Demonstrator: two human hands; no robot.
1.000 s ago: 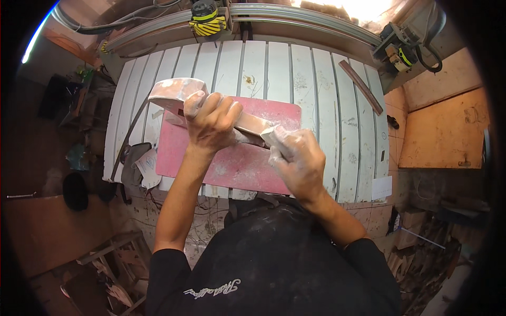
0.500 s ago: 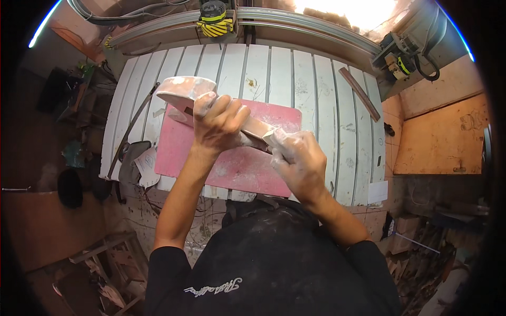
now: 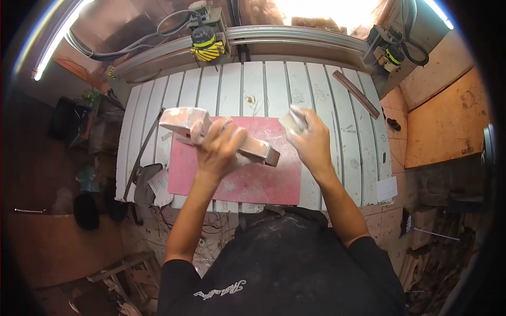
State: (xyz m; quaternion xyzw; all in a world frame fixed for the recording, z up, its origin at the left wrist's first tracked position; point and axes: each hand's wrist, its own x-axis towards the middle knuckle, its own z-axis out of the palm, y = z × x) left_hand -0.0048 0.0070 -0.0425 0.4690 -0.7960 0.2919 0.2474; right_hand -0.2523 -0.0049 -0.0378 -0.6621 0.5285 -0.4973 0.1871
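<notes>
The left hand is closed around the middle of a dusty reddish-brown wooden piece, its broad end pointing far left and its narrower squared end near right; the piece is over the pink mat, though whether it touches the mat cannot be told. The right hand pinches a small pale block over the mat's far right corner, apart from the wood, so a gap with pink surface below lies between the hands. The mat, smeared with pale dust, lies toward the near side of a white slatted table; a broad stretch of stained slats runs from its far edge to the table's far edge, and another strip of slats borders it on the right. A dark thin strip follows the table's left edge, with a grey item at the near left corner. A brown bar lies slanting at the far right, and a white sheet sits at the near right edge. Beyond the far edge stretches a metal rail; an orange-brown panel stands right of the table, past tiled floor.
</notes>
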